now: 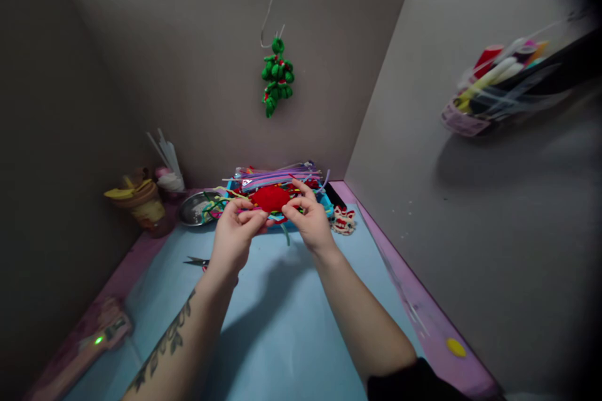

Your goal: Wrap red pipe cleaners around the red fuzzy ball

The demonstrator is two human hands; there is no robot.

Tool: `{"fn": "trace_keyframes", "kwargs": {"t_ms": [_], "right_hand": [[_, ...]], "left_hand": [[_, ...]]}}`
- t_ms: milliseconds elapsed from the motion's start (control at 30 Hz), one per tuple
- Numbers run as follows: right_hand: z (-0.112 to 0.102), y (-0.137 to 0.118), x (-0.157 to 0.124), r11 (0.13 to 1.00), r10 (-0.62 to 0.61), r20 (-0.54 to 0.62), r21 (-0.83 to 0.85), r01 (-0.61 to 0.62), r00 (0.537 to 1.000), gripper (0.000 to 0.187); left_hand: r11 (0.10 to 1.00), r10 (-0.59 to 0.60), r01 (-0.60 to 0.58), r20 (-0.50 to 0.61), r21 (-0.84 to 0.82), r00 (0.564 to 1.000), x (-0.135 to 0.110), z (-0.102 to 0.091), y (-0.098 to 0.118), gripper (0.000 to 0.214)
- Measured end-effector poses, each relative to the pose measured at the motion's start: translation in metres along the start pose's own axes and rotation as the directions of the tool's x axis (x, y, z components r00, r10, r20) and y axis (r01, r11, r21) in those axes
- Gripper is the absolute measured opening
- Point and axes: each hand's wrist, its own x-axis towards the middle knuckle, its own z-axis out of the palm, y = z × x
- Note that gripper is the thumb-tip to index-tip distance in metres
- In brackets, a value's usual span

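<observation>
Above the middle of the blue mat [291, 301], both my hands are raised close together. My left hand [239, 229] pinches a thin red strand [282, 220] between thumb and fingers. Thumb and fingers of my right hand [308, 219] are closed on the same strand, and a bit of red shows by its index finger. Whether the strand is yarn or pipe cleaner I cannot tell. Right behind the fingertips is a round red mass [271, 198], like a yarn ball. It appears to lie in a blue basket [328, 207] of colourful strands and pipe cleaners.
Scissors [196, 261] lie left of my left wrist. A metal bowl [195, 208], a flowerpot [143, 203] and a pink glue gun [110, 332] with a green light stand along the left. A knitted piece [343, 222] lies right; a green ornament [277, 78] hangs behind. Grey panels enclose three sides.
</observation>
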Motion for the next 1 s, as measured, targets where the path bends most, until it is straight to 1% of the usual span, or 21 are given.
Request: {"fn": "trace_keyframes", "kwargs": {"t_ms": [67,100,167,200,233,267,300,333,367,400,433,467,500,533,600,733,867,1000], "right_hand": [[0.001,0.003,0.001,0.999,0.02,-0.042,0.031,-0.019,0.999,0.012],[0.001,0.004,0.002,0.998,0.034,-0.072,0.057,-0.03,0.997,0.013],[0.002,0.008,0.003,0.992,0.061,-0.132,0.116,-0.046,0.989,0.013],[0.002,0.009,0.004,0.989,0.071,-0.154,0.141,-0.049,0.985,0.014],[0.003,0.01,0.004,0.986,0.078,-0.171,0.158,-0.051,0.982,0.014],[0.003,0.011,0.005,0.985,0.081,-0.187,0.167,-0.05,0.979,0.015],[0.004,0.011,0.005,0.984,0.083,-0.2,0.171,-0.049,0.976,0.016],[0.004,0.011,0.005,0.984,0.085,-0.211,0.173,-0.049,0.974,0.016],[0.004,0.011,0.005,0.983,0.088,-0.218,0.177,-0.049,0.972,0.017],[0.005,0.011,0.004,0.982,0.091,-0.22,0.183,-0.05,0.971,0.017],[0.005,0.011,0.004,0.98,0.093,-0.217,0.19,-0.051,0.972,0.017],[0.006,0.011,0.003,0.98,0.092,-0.212,0.192,-0.05,0.973,0.016],[0.006,0.011,0.003,0.981,0.087,-0.207,0.186,-0.048,0.974,0.016],[0.006,0.011,0.002,0.985,0.078,-0.204,0.168,-0.043,0.976,0.016],[0.006,0.011,0.001,0.994,0.05,-0.2,0.107,-0.029,0.979,0.016],[0.006,0.012,0.0,1.0,0.008,-0.185,0.005,-0.007,0.983,0.014],[0.007,0.014,0.001,1.0,0.004,-0.191,-0.004,-0.004,0.982,0.013],[0.007,0.017,0.002,1.0,0.005,-0.202,-0.01,-0.007,0.979,0.013]], "left_hand": [[1.0,0.003,-0.003,-0.004,0.01,1.0,0.0,-0.001,0.004,0.052],[1.0,0.027,-0.027,-0.019,0.014,0.999,-0.001,-0.001,0.006,0.052],[0.99,0.136,-0.134,-0.08,0.034,0.987,0.0,-0.003,0.008,0.046],[0.979,0.2,-0.195,-0.117,0.051,0.973,0.0,-0.003,0.008,0.042],[0.968,0.247,-0.24,-0.144,0.066,0.958,0.0,-0.003,0.007,0.037],[0.964,0.265,-0.257,-0.163,0.071,0.95,0.001,-0.003,0.005,0.035],[0.97,0.244,-0.237,-0.169,0.059,0.955,0.002,-0.003,0.002,0.034],[0.985,0.171,-0.169,-0.148,0.021,0.974,0.003,-0.001,-0.001,0.035],[0.997,0.062,-0.066,-0.117,-0.031,0.991,0.003,0.0,-0.005,0.037],[0.994,-0.063,0.057,-0.063,-0.09,0.996,0.004,0.001,-0.009,0.04],[0.976,-0.156,0.153,-0.012,-0.157,0.988,0.005,0.003,-0.012,0.042],[0.95,-0.224,0.226,0.034,-0.216,0.974,0.006,0.004,-0.014,0.043],[0.924,-0.265,0.274,0.069,-0.266,0.962,0.006,0.005,-0.017,0.042],[0.905,-0.283,0.296,0.088,-0.305,0.955,0.007,0.005,-0.018,0.041],[0.889,-0.294,0.309,0.095,-0.339,0.951,0.008,0.006,-0.02,0.04],[0.9,-0.27,0.281,0.079,-0.334,0.96,0.009,0.005,-0.023,0.041],[0.935,-0.199,0.212,0.076,-0.284,0.977,0.009,0.005,-0.028,0.039],[0.95,-0.217,0.224,0.056,-0.218,0.975,0.011,0.005,-0.031,0.042]]}}
